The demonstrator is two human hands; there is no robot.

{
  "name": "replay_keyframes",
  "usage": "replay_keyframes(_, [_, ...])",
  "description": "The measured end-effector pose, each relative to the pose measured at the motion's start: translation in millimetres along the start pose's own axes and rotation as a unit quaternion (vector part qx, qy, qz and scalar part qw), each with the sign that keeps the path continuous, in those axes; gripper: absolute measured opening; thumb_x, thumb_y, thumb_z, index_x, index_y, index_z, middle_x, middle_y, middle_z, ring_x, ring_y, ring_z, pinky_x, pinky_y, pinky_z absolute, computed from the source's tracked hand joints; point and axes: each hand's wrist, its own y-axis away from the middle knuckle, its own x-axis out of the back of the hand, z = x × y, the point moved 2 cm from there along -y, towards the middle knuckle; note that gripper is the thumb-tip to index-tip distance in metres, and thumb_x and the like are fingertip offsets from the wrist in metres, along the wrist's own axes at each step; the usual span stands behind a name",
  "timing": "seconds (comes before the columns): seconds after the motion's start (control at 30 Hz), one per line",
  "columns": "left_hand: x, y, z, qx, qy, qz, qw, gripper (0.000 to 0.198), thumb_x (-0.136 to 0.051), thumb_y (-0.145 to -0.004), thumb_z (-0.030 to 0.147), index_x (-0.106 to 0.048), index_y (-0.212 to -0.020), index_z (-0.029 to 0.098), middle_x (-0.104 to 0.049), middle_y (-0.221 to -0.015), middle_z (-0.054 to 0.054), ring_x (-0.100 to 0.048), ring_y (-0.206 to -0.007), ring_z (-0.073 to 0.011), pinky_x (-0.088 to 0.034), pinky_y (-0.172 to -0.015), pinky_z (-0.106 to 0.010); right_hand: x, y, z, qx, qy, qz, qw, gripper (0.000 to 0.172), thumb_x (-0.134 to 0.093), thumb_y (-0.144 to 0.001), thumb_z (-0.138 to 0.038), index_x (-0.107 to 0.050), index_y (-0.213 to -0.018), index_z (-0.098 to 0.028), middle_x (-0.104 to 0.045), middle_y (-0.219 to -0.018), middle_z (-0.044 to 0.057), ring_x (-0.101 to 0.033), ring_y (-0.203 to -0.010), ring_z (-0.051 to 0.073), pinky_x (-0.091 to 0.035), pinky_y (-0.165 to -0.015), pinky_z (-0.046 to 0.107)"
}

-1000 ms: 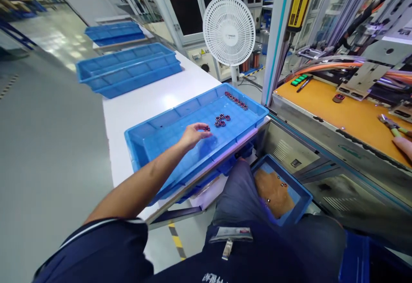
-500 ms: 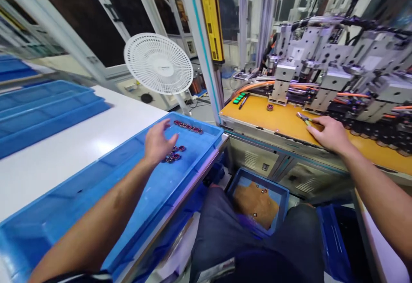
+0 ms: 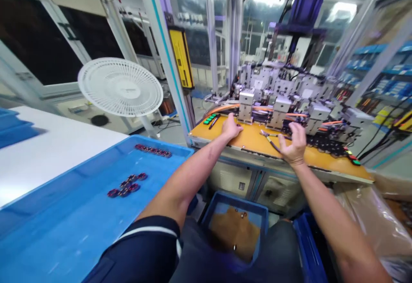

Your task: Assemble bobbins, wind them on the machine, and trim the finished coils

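At the left part of the orange bench top [image 3: 254, 140], my left hand [image 3: 230, 128] has its fingers closed around a small dark-and-red wound coil [image 3: 238, 125], mostly covered by the hand. My right hand [image 3: 293, 146] hovers over the bench with fingers spread and nothing in them. Just left of it lies a pair of pliers [image 3: 272, 140], handles towards my thumb. In the blue tray [image 3: 80, 214] at left, similar coils form one neat row [image 3: 152, 150], and several more lie in a loose cluster [image 3: 128, 184].
A machine with metal blocks [image 3: 280, 107] lines the bench's back edge. Green pieces [image 3: 211, 119] and a black pen [image 3: 213, 123] lie at its left corner. A white fan [image 3: 120, 87] stands behind the tray. Below, a blue bin [image 3: 207, 212] holds cardboard and small parts.
My left hand has gone from above the blue tray to the coil on the bench. My right hand has let go of the pliers and opened. The view has turned right.
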Motion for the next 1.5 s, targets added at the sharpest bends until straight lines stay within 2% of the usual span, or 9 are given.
replay_keyframes(0.17, [13.6, 16, 23, 0.048, 0.027, 0.038, 0.998, 0.036, -0.066, -0.089, 0.031, -0.058, -0.121, 0.014, -0.066, -0.107, -0.008, -0.067, -0.09, -0.0196, -0.057, -0.081, -0.039, -12, 0, 0, 0.016, 0.007, -0.088, 0.996, 0.028, -0.058, -0.095, -0.041, -0.062, -0.1, -0.014, -0.065, -0.098, 0.006, -0.063, -0.089, 0.016, -0.055, -0.082, 0.035])
replay_keyframes(0.27, [34.3, 44, 35, 0.051, 0.075, 0.043, 0.995, 0.069, -0.08, -0.071, 0.02, -0.047, -0.131, 0.013, -0.067, -0.089, -0.004, -0.068, -0.071, -0.0169, -0.056, -0.077, -0.035, -14, 2, -1, 0.015, -0.003, -0.149, 0.989, 0.028, -0.058, -0.096, -0.041, -0.064, -0.097, -0.014, -0.065, -0.09, 0.003, -0.062, -0.076, 0.012, -0.055, -0.071, 0.029])
replay_keyframes(0.53, [69.7, 193, 73, 0.009, 0.289, 0.077, 0.954, 0.078, -0.086, -0.063, 0.018, -0.044, -0.128, 0.022, -0.071, -0.097, -0.002, -0.07, -0.083, -0.0121, -0.056, -0.082, -0.027, -10, -10, -39, -0.002, -0.074, -0.206, 0.976, 0.026, -0.059, -0.095, -0.039, -0.064, -0.093, -0.013, -0.066, -0.09, 0.005, -0.062, -0.077, 0.013, -0.054, -0.074, 0.031])
replay_keyframes(0.67, [71.7, 245, 85, -0.109, 0.2, 0.122, 0.966, 0.069, -0.08, -0.071, 0.009, -0.046, -0.129, 0.025, -0.072, -0.102, -0.005, -0.071, -0.09, -0.0145, -0.059, -0.083, -0.027, 31, 11, -104, 0.003, -0.139, -0.14, 0.98, 0.024, -0.058, -0.094, -0.036, -0.064, -0.107, -0.016, -0.067, -0.105, 0.011, -0.061, -0.078, 0.016, -0.051, -0.08, 0.033])
replay_keyframes(0.77, [71.7, 266, 84, -0.16, 0.149, 0.119, 0.968, 0.071, -0.076, -0.074, 0.004, -0.045, -0.134, 0.028, -0.072, -0.106, -0.004, -0.071, -0.09, -0.0137, -0.06, -0.081, -0.026, 75, 41, -158, 0.179, -0.268, -0.198, 0.926, 0.037, -0.068, -0.089, -0.026, -0.059, -0.124, -0.02, -0.067, -0.119, 0.011, -0.066, -0.089, 0.019, -0.053, -0.079, 0.032])
replay_keyframes(0.93, [69.2, 278, 79, -0.163, 0.151, 0.112, 0.969, 0.08, -0.079, -0.072, 0.003, -0.043, -0.138, 0.031, -0.072, -0.105, -0.002, -0.072, -0.089, -0.0142, -0.062, -0.076, -0.025, 98, 74, -188, 0.246, -0.259, -0.305, 0.883, 0.014, -0.056, -0.093, -0.013, -0.067, -0.101, -0.018, -0.065, -0.071, 0.003, -0.059, -0.062, 0.015, -0.044, -0.06, 0.029])
replay_keyframes(1.2, [66.7, 282, 75, -0.073, 0.25, 0.061, 0.964, 0.075, -0.079, -0.076, 0.009, -0.041, -0.137, 0.03, -0.074, -0.106, -0.004, -0.074, -0.083, -0.0133, -0.062, -0.08, -0.025, 110, 87, -183, 0.103, -0.407, -0.43, 0.8, 0.017, -0.06, -0.093, -0.016, -0.066, -0.108, -0.022, -0.067, -0.076, 0.0, -0.058, -0.062, 0.01, -0.045, -0.058, 0.023])
replay_keyframes(1.33, [63.8, 291, 74, -0.09, 0.269, 0.045, 0.958, 0.073, -0.071, -0.081, 0.003, -0.04, -0.139, 0.033, -0.073, -0.116, -0.005, -0.074, -0.093, -0.0143, -0.06, -0.086, -0.026, 98, 89, -180, -0.134, -0.476, -0.385, 0.779, 0.023, -0.077, -0.081, -0.027, -0.067, -0.101, -0.023, -0.064, -0.095, 0.003, -0.056, -0.068, 0.01, -0.049, -0.06, 0.024])
replay_keyframes(1.5, [58.7, 301, 74, -0.091, 0.266, 0.001, 0.96, 0.075, -0.066, -0.083, 0.0, -0.039, -0.143, 0.035, -0.071, -0.122, -0.007, -0.071, -0.106, -0.0184, -0.06, -0.09, -0.029, 74, 100, -196, -0.334, -0.558, -0.386, 0.654, 0.024, -0.076, -0.08, -0.036, -0.06, -0.077, -0.019, -0.057, -0.07, -0.002, -0.053, -0.061, 0.009, -0.045, -0.055, 0.022])
